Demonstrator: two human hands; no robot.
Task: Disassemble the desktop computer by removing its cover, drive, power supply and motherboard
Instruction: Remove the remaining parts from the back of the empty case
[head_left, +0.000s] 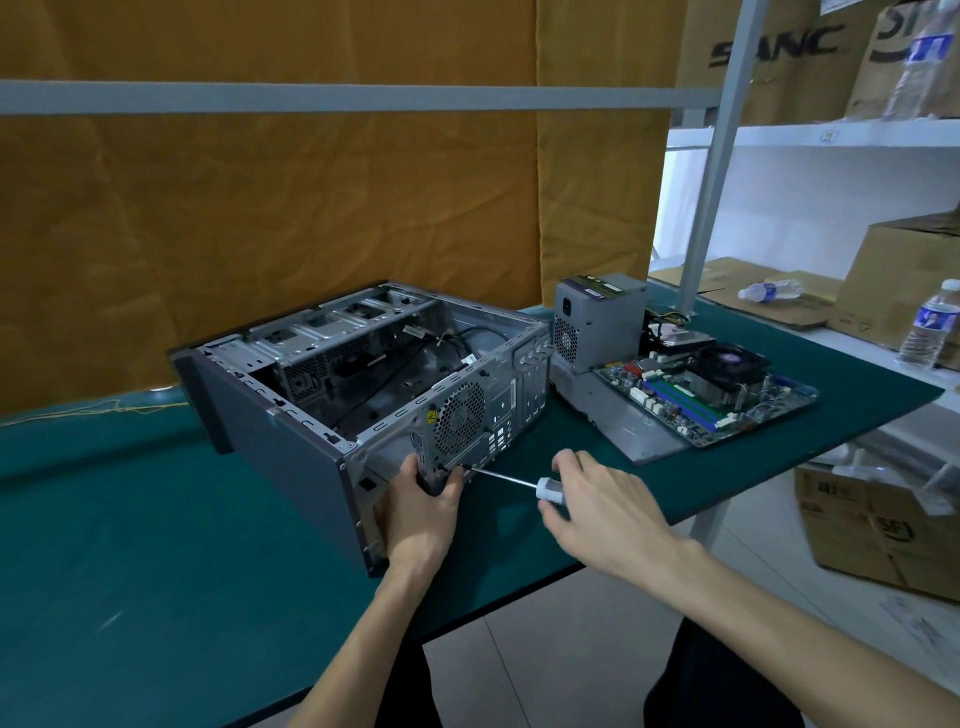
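The right hand (597, 506) grips the screwdriver (524, 484) by its white handle, shaft running left and slightly far to the rear panel of the opened computer case (291, 441), where the nearer left hand (423, 506) pinches that panel's lower edge.

The computer case (332, 395) is bare grey sheet metal inside, dull and perforated at the fan grille, with a matt dark outer side panel. Under the case, the table (130, 519) wears smooth matt green covering. Right of the case, the screwdriver (514, 482) shows a glossy metal shaft and pale plastic handle. Behind the case hangs creased mustard cloth (311, 208).
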